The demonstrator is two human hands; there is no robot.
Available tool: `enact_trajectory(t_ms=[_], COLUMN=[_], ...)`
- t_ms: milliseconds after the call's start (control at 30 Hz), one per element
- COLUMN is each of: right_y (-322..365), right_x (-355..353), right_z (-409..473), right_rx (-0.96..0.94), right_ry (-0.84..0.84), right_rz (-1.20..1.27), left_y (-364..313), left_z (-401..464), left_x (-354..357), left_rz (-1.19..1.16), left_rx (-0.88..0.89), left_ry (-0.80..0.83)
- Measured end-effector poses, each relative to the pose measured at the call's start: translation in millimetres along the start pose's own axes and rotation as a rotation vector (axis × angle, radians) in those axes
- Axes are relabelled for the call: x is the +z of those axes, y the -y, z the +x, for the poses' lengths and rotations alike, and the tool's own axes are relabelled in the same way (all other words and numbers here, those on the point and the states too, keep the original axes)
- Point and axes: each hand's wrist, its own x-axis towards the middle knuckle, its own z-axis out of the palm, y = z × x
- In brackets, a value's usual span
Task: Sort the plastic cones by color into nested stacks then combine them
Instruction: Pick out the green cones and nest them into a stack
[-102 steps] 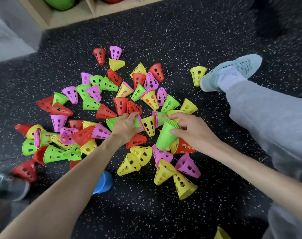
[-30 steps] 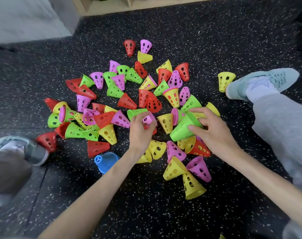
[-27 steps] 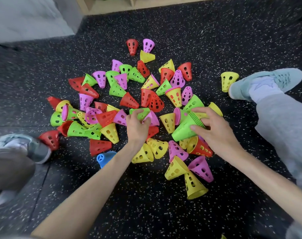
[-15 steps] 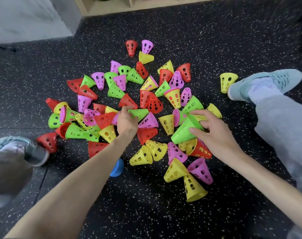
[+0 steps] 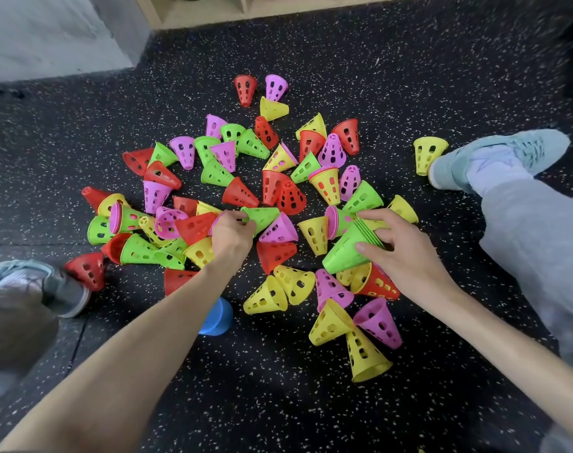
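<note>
Black rubber floor (image 5: 278,403), flecked with white, is seen beneath everything; two bare forearms are extended over it from the near edge. Nearest to the viewer, a yellow cone (image 5: 365,358) is laid on its side, with a second yellow cone (image 5: 327,322) and a pink cone (image 5: 378,320) touching it. A blue cone (image 5: 217,317) is partly hidden under the left forearm. Just beyond, two yellow cones (image 5: 278,291) are laid together on their sides. The right hand (image 5: 399,253) is curled round a green stack (image 5: 348,248) of nested cones, held tilted with the rims towards the fingers, above a red cone (image 5: 378,284). The left hand (image 5: 231,235) is closed in a pinch on the rim of a single green cone (image 5: 262,217), which is laid on its side in the middle of the scatter, beside a pink cone (image 5: 278,230) and above a red cone (image 5: 275,253). The remaining cones (image 5: 278,152), red, pink, green and yellow, are spread unsorted across the floor beyond and to the left of the hands. A lone yellow cone (image 5: 427,155) is set apart at the right, just beside a pale blue shoe (image 5: 507,155) worn with grey trousers (image 5: 540,240). A second shoe (image 5: 33,282) is seen at the left edge. Farthest off, a wooden shelf unit (image 5: 213,11) is met by the floor.
</note>
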Motion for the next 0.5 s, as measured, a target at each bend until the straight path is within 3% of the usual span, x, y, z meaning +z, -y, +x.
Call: enact_trajectory(t_ms=[200, 500], right_y=[-0.7, 1.2], right_x=[-2.6, -7.8], right_z=[0.0, 1.1], right_rx=[-0.007, -0.019], right_ry=[-0.019, -0.095], right_rz=[0.001, 0.042], left_y=[-8.9, -36.1], left_z=[-2.7, -31.4], left_x=[-15.6, -37.8], left_rz=[0.036, 0.037], left_rx=[0.142, 0.602], left_ry=[-0.053, -0.153])
